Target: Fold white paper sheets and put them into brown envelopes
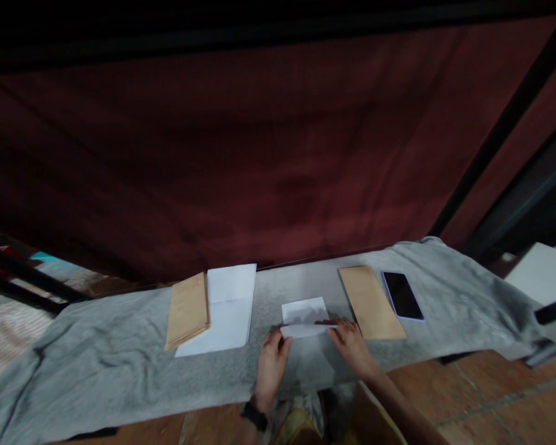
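A white sheet of paper (306, 310) lies in front of me, its near part folded up toward me. My left hand (272, 358) pinches the left end of the fold between thumb and fingers. At the right end of the same fold, my right hand (352, 346) grips the paper in a like way. Close beyond my right hand lies a brown envelope (371, 303). To the left of my left hand rests a stack of white paper (229, 309), partly covered by a pile of brown envelopes (188, 309).
A smartphone (402, 295) lies right of the single envelope. Grey cloth (120, 364) covers the long narrow surface. Behind it hangs a dark red fabric panel (282, 154) between dark bars. A white object (544, 284) stands at the far right, above a tiled floor (505, 389).
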{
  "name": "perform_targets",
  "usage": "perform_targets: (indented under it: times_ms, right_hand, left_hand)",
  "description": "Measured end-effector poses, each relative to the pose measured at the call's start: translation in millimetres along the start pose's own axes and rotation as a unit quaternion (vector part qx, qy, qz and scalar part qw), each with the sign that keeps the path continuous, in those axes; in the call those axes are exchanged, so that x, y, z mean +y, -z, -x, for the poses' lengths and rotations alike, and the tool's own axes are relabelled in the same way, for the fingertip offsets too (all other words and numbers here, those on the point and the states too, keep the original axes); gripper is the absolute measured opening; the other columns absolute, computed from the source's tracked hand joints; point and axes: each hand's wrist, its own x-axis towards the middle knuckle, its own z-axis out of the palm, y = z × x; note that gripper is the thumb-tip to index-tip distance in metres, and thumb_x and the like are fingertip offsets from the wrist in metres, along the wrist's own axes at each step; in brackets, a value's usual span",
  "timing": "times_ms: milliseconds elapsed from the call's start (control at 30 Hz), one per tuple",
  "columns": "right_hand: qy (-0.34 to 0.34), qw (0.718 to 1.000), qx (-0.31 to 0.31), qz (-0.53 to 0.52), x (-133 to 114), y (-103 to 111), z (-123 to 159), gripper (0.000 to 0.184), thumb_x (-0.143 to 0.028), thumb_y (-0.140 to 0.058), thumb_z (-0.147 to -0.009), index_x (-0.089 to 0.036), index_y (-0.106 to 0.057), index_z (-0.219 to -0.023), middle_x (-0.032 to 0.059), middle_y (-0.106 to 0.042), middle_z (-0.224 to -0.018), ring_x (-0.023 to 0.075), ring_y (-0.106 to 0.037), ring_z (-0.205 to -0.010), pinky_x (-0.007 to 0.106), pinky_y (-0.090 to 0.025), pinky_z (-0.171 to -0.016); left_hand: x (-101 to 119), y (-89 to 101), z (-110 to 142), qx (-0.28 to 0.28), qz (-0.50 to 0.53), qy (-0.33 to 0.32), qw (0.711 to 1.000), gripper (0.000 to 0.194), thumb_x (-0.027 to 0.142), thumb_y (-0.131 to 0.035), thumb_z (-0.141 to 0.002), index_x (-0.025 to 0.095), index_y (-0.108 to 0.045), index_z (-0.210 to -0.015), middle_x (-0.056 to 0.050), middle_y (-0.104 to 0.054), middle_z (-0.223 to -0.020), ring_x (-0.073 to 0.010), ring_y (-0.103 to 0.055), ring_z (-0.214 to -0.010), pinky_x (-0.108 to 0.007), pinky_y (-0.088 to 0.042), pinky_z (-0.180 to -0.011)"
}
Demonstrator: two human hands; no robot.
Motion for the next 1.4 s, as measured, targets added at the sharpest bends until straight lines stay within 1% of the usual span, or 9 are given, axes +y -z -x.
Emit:
perform_targets:
  times_ms: [333, 467, 600, 700, 800, 933, 1000, 1167, 1400]
  right_hand:
    - [0.030, 0.994, -0.017, -0.103, 11.7, -5.3, -4.9, 0.032, -0.022, -0.046, -0.093, -0.028, -0.075, -0.103, 0.0069, -0.075, -0.109, 0.0276, -0.066, -0.108, 0.048, -0.048, -0.101]
    - [0.050, 0.981, -0.024, -0.186, 18.3, 1.5, 2.4, 0.039, -0.016, -0.045, -0.087, -0.030, -0.077, -0.105, 0.0056, -0.073, -0.119, 0.0262, -0.063, -0.117, 0.051, -0.047, -0.105]
    - [-0.011, 0.967, 0.015, -0.256, 17.6, 1.6, -0.9, 0.036, -0.022, -0.052, -0.081, -0.028, -0.077, -0.106, 0.0075, -0.071, -0.124, 0.0281, -0.062, -0.120, 0.050, -0.045, -0.109]
    - [-0.104, 0.931, 0.078, -0.343, 14.9, 0.7, -12.1, 0.034, -0.037, -0.058, -0.082, -0.023, -0.074, -0.109, 0.0107, -0.071, -0.123, 0.0312, -0.064, -0.116, 0.050, -0.048, -0.107]
    - [-0.175, 0.893, 0.093, -0.405, 7.5, 2.7, -24.4, 0.051, -0.056, -0.053, -0.088, -0.020, -0.068, -0.120, 0.0136, -0.072, -0.117, 0.0327, -0.068, -0.108, 0.052, -0.054, -0.096]
    - [-0.241, 0.756, -0.049, -0.607, -16.6, 6.8, -32.1, 0.072, -0.073, -0.027, -0.094, -0.017, -0.065, -0.120, 0.0164, -0.075, -0.102, 0.0306, -0.073, -0.094, 0.049, -0.058, -0.082]
    - [-0.250, 0.721, -0.098, -0.638, -30.1, 5.1, -31.8, 0.071, -0.073, -0.026, -0.094, -0.018, -0.062, -0.123, 0.0153, -0.075, -0.101, 0.0293, -0.074, -0.090, 0.047, -0.059, -0.078]
    - [-0.209, 0.856, -0.022, -0.472, -32.5, -12.7, -29.8, 0.055, -0.053, -0.052, -0.087, -0.020, -0.057, -0.131, 0.0091, -0.075, -0.101, 0.0264, -0.072, -0.086, 0.040, -0.059, -0.073]
    - [-0.131, 0.955, 0.079, -0.253, 9.4, -27.8, -24.7, 0.063, -0.031, -0.049, -0.083, -0.018, -0.048, -0.145, 0.0114, -0.071, -0.112, 0.0309, -0.068, -0.098, 0.048, -0.056, -0.091]
  left_hand:
    - [-11.6, -1.4, 2.7, 0.014, 0.055, -0.009, 0.998, 0.018, 0.028, -0.057, -0.087, 0.021, -0.074, -0.088, -0.006, -0.075, -0.089, -0.0230, -0.070, -0.089, -0.039, -0.058, -0.084]
    - [-6.3, 8.2, 2.7, 0.008, 0.036, -0.084, 0.996, 0.026, 0.017, -0.048, -0.091, 0.022, -0.074, -0.093, -0.006, -0.075, -0.099, -0.0213, -0.069, -0.098, -0.038, -0.057, -0.088]
    - [7.2, 11.6, 7.4, -0.019, -0.133, -0.214, 0.968, 0.035, 0.008, -0.046, -0.091, 0.024, -0.072, -0.109, -0.006, -0.074, -0.108, -0.0219, -0.066, -0.104, -0.040, -0.054, -0.094]
    - [13.3, 10.6, 18.8, -0.017, -0.244, -0.291, 0.925, 0.043, 0.005, -0.048, -0.090, 0.026, -0.067, -0.123, -0.007, -0.072, -0.113, -0.0230, -0.063, -0.107, -0.041, -0.048, -0.100]
    - [15.3, 14.8, 25.9, 0.026, -0.282, -0.278, 0.918, 0.045, 0.006, -0.046, -0.093, 0.026, -0.064, -0.129, -0.007, -0.072, -0.111, -0.0238, -0.063, -0.104, -0.041, -0.046, -0.098]
    - [22.5, 26.3, 22.3, 0.066, -0.292, -0.226, 0.927, 0.042, 0.012, -0.044, -0.097, 0.027, -0.063, -0.132, -0.008, -0.071, -0.108, -0.0248, -0.063, -0.099, -0.041, -0.047, -0.091]
    - [29.9, 26.0, 20.9, 0.065, -0.305, -0.223, 0.924, 0.043, 0.010, -0.043, -0.096, 0.025, -0.062, -0.132, -0.009, -0.071, -0.107, -0.0256, -0.062, -0.099, -0.042, -0.048, -0.090]
    - [48.0, -3.6, 32.0, 0.019, -0.313, -0.217, 0.924, 0.043, 0.007, -0.043, -0.093, 0.022, -0.063, -0.129, -0.008, -0.070, -0.103, -0.0251, -0.063, -0.096, -0.043, -0.051, -0.090]
    - [43.2, -37.8, 33.8, 0.016, -0.228, -0.182, 0.956, 0.033, 0.027, -0.047, -0.100, 0.023, -0.064, -0.128, -0.010, -0.069, -0.123, -0.0265, -0.063, -0.116, -0.046, -0.053, -0.099]
